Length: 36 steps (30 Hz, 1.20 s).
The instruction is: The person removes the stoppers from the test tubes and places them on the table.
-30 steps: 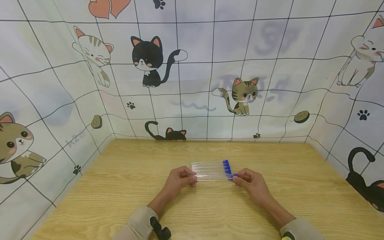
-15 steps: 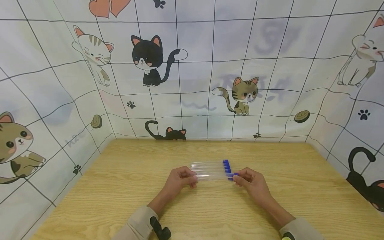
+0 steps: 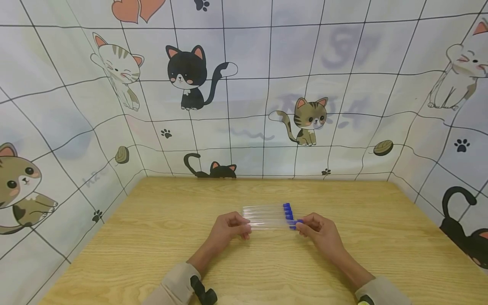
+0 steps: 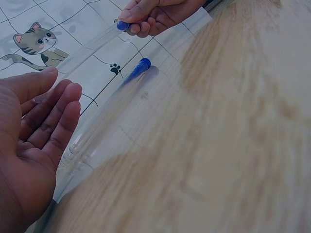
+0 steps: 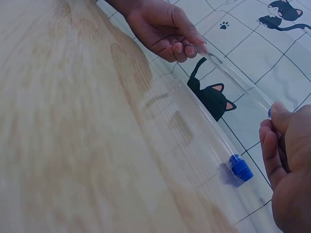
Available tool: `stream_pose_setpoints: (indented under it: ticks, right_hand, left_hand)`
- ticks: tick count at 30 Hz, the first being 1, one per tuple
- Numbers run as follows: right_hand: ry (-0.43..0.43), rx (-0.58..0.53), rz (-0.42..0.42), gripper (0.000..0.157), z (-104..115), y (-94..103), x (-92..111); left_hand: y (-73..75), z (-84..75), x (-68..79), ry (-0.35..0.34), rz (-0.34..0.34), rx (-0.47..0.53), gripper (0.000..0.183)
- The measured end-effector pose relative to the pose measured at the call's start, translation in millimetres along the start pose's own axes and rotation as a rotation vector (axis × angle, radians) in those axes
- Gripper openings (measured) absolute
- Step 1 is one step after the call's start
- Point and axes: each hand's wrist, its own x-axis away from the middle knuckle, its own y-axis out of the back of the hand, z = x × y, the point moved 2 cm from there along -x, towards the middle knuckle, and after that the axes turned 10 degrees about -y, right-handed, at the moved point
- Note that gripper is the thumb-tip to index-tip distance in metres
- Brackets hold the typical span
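A clear test tube (image 5: 238, 78) with a blue cap (image 4: 122, 25) is held level between my two hands. My left hand (image 3: 230, 226) pinches its clear end between thumb and fingers. At the cap end, my right hand (image 3: 321, 233) grips it with thumb and curled fingers. Both wrist views show a gap between this tube and the table. Below and behind it, several like tubes (image 3: 263, 209) lie side by side on the wood, their blue caps (image 3: 288, 212) lined up on the right. The nearest lying tube (image 5: 206, 114) shows close up in the right wrist view.
The wooden table (image 3: 244, 271) reaches back to a cloth backdrop (image 3: 248, 97) printed with cats and grid lines, which also rises at both sides. A black strap (image 3: 202, 290) is around the left sleeve.
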Motion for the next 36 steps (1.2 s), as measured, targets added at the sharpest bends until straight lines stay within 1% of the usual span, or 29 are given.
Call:
stream_pose_setpoints:
  ticks: [8,14,36]
  right_hand:
    - [-0.010,0.011,-0.010,0.022,-0.4,0.0,-0.3]
    - [-0.014,0.008,-0.014,0.022,-0.2,0.1,-0.2]
    - [-0.008,0.003,-0.035,0.019,1.3,-0.7,0.5]
  left_hand:
    - [0.1,0.5,0.2,-0.003,0.009,0.009,0.029]
    - [-0.1,-0.4,0.0,-0.020,0.015,0.007,0.027]
    - [0.2,1.2,-0.2,-0.024,0.016,0.013,0.030]
